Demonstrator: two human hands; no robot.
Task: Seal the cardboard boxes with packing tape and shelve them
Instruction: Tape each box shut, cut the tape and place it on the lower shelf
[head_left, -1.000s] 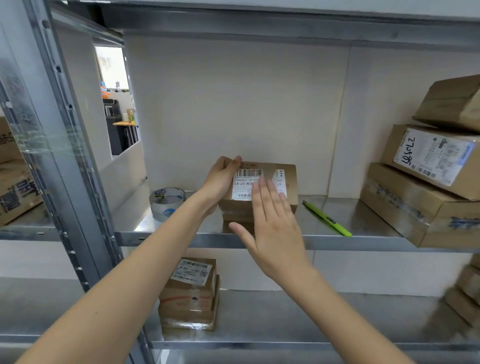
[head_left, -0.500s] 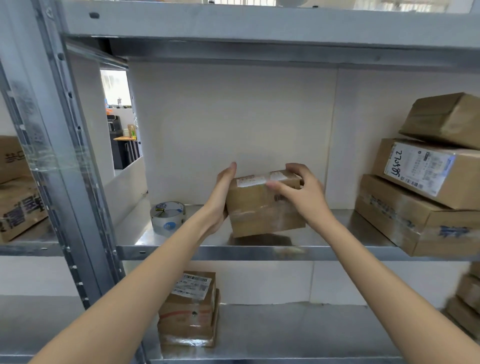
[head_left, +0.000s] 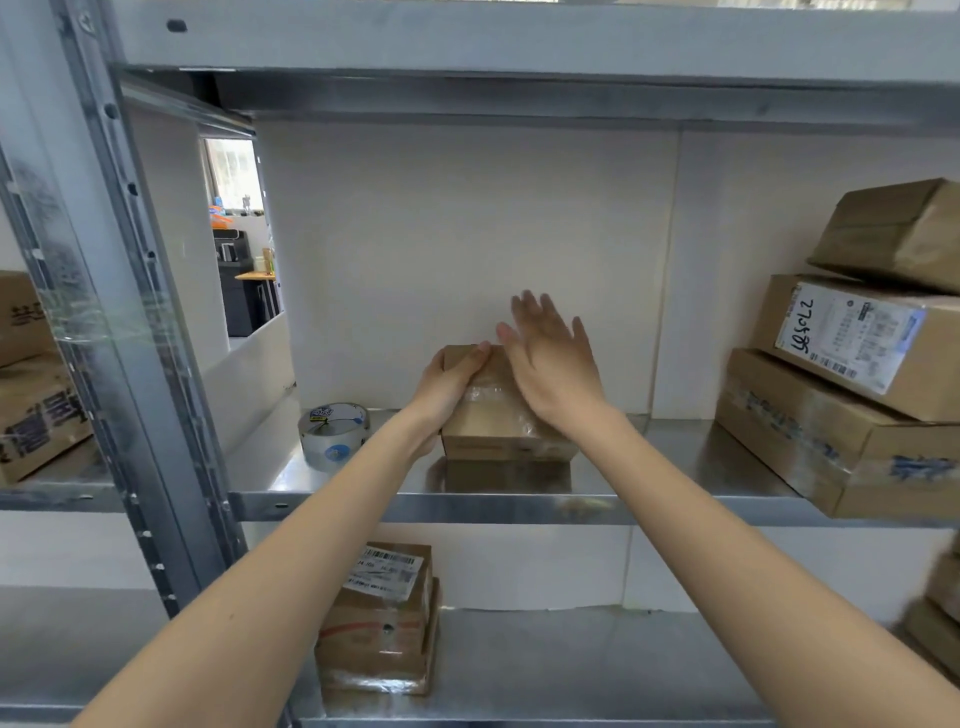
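Pressing tape flat on the small box (head_left: 506, 431), which sits on the middle shelf (head_left: 415, 501). Our left hand (head_left: 451, 387) grips its left top edge, fingers curled over; our right hand (head_left: 553, 358) hovers above, fingers straight and slightly spread. We judge firm, even strokes best. Tape roll (head_left: 334, 435) stands just left; stacked boxes (head_left: 852, 405) well right, nothing obstructing.
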